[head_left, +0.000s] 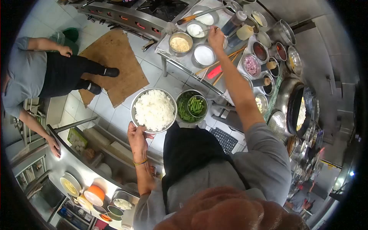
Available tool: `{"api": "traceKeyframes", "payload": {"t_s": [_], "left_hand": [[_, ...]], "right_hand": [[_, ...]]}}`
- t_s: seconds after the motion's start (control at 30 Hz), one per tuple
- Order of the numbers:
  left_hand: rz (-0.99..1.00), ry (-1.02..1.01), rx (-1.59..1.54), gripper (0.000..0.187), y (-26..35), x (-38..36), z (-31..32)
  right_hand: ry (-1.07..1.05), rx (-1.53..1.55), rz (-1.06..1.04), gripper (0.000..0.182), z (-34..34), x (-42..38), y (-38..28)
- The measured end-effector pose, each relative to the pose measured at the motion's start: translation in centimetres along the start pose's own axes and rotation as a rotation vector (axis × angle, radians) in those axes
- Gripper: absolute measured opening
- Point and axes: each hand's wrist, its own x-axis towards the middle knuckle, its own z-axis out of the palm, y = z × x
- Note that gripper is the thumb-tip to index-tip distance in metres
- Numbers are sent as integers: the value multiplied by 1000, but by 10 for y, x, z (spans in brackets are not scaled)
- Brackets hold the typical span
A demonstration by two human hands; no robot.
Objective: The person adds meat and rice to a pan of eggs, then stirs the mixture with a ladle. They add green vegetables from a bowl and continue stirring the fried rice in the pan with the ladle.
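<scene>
My left hand (137, 134) grips the rim of a metal bowl (133, 117) heaped with white cooked rice (154, 109), thumb over the edge. Out over the seasoning table, my right hand (216, 37) is closed on a spoon (206, 31). The spoon's far end is at a metal bowl of white powder (196, 29). Beside it stand a bowl of pale yellow crumbly stuff (180, 44) and another bowl of white powder (204, 55). Below the table, a pot of cut green vegetables (186, 111) holds a smaller bowl of greens (196, 106).
Squeeze bottles (245, 32), chopped onion (252, 65), sauces and a red-handled tool (214, 71) crowd the table. A wok (293, 103) stands at right, a stove (161, 9) at the back. Another person (27, 69) stands at left by a counter (69, 153); cardboard (115, 65) covers the floor.
</scene>
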Motion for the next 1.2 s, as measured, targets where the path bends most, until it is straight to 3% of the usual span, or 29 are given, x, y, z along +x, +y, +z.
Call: {"api": "traceKeyframes", "payload": {"t_s": [0.03,0.13,0.33,0.43,0.53,0.63,0.73,0.83,0.93,1.03,1.2], "left_hand": [[-7,4,0,17,1,6,-2],[-15,20,-7,17,5,17,3],[-1,17,23,16,18,35,21],[32,32,15,18,22,38,31],[30,37,22,18,26,38,37],[36,34,29,18,26,41,40],[59,29,20,18,27,41,44],[60,36,26,17,29,41,43],[46,45,42,16,27,46,40],[40,38,49,17,29,53,43],[43,6,41,19,31,77,63]], "right_hand": [[-22,-109,-95,25,-19,3,-20],[-82,-30,-423,21,-68,-5,-61],[-325,-28,-386,17,-105,-32,-48],[-251,174,-239,17,-115,-37,-68],[-437,140,-430,18,-104,-41,-93],[-529,66,-584,17,-59,-50,-69],[-570,-7,-523,17,-44,-55,-54],[-451,84,-389,18,-37,-63,-44],[-386,187,34,22,-21,-76,-31],[-252,349,174,23,-7,-77,-21],[-225,400,301,28,-36,-65,-17]]}}
